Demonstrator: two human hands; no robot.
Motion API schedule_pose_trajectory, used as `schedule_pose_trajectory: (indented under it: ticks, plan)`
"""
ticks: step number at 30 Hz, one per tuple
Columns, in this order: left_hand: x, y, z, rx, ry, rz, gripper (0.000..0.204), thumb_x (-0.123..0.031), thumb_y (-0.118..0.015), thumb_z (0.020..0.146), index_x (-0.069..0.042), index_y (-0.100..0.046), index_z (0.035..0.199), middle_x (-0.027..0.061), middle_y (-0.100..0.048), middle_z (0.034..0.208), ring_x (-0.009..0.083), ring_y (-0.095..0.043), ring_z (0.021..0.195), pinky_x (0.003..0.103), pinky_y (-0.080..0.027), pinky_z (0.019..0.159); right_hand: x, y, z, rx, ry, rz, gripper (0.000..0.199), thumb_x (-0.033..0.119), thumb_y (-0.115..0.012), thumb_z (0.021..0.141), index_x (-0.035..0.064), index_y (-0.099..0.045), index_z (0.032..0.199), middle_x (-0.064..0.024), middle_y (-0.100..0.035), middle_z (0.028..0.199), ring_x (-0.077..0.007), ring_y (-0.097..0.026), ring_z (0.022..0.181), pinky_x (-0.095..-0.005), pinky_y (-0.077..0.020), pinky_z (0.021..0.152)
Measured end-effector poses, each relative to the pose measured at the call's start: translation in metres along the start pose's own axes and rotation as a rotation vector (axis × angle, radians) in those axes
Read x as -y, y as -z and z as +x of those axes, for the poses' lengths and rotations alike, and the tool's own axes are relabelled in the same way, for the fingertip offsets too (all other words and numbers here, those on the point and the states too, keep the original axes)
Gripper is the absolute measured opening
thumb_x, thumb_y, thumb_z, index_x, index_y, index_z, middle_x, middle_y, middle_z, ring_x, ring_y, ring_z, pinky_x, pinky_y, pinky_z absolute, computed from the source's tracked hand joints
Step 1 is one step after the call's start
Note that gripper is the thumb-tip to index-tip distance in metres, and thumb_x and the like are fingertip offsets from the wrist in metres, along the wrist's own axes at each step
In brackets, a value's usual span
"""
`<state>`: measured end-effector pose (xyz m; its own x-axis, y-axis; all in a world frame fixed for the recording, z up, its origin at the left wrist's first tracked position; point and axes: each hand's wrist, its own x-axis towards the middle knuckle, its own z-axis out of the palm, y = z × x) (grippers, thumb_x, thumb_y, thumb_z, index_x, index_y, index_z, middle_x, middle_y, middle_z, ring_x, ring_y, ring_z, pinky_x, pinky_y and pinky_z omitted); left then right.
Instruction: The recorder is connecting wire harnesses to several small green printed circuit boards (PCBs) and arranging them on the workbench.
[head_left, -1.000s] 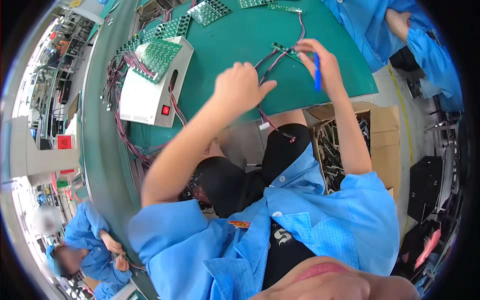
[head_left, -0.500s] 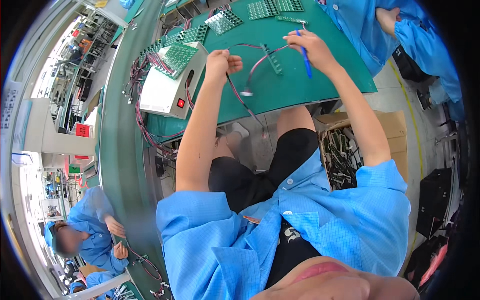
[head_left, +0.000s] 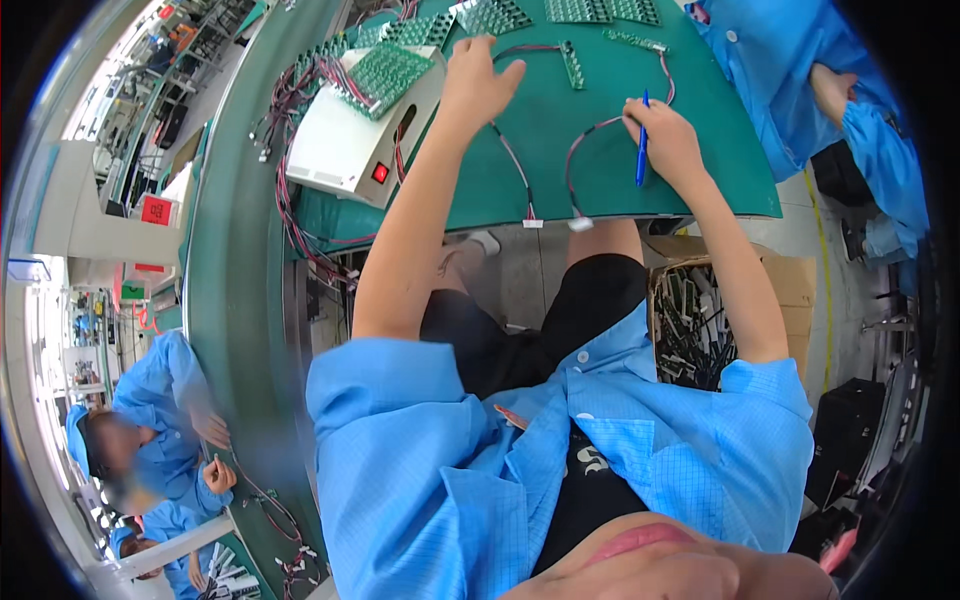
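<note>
My left hand rests fingers spread on the green mat, on a dark wire that runs down to a white connector at the mat's front edge. My right hand grips a blue pen upright and presses on a second wire ending in another white connector. A narrow green circuit strip lies between the hands, and another strip lies further back.
A white box with a red switch carries green circuit boards at my left. More boards line the mat's far edge. A cardboard box of parts stands by my right leg. People in blue coats work at the lower left and upper right.
My view has dropped toward the mat. Both hands have lowered the wires onto the mat and now press them flat; the left hand has opened out.
</note>
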<state>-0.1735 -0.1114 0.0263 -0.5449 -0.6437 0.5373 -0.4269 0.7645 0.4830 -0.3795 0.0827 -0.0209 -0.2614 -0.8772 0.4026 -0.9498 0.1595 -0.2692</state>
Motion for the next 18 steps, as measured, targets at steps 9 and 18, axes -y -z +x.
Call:
schedule_pose_trajectory:
  ticks: [9,18]
  plan:
    - [-0.024,0.102,-0.261,0.438,0.079,0.067,0.006,-0.005,-0.064,0.079,-0.002,-0.066,0.084,0.0128,-0.065,0.088,0.0305,-0.061,0.089,0.038,-0.05,0.077,0.082,0.015,0.003,0.295,0.784,0.276,0.043,-0.003,-0.066,0.078,0.0089,-0.062,0.119,-0.009,-0.061,0.13,-0.0312,-0.051,0.127,-0.0425,-0.046,0.102]
    - [0.048,0.025,-0.27,0.505,-0.169,1.105,0.029,-0.021,-0.055,0.086,0.001,-0.067,0.102,0.0152,-0.064,0.103,0.0313,-0.059,0.102,0.045,-0.043,0.09,0.127,-0.019,0.033,0.461,1.03,0.174,0.041,-0.004,-0.061,0.079,0.0101,-0.063,0.117,-0.0064,-0.057,0.136,-0.0336,-0.046,0.132,-0.0451,-0.0382,0.11]
